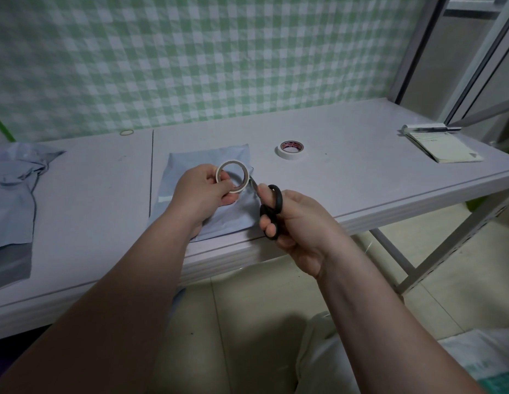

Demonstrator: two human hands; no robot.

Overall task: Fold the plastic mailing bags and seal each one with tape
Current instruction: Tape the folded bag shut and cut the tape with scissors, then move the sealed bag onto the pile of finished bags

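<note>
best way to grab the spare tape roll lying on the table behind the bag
From above. The spare tape roll lies flat on the table, hole up, nothing touching it: put the thumb in the core and a finger on the outer wall, and pinch. Its wall is low, so a sideways approach would likely scrape the table. The right hand grips the scissors, so free it first.

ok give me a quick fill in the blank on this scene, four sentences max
1. The left hand holds a thin roll of ____.
2. The right hand grips a black pair of ____, blades up against that roll.
3. A second roll lies flat on the ____.
4. The folded mailing bag beneath both hands is ____ in colour.

Missing words: tape; scissors; table; blue.
</note>
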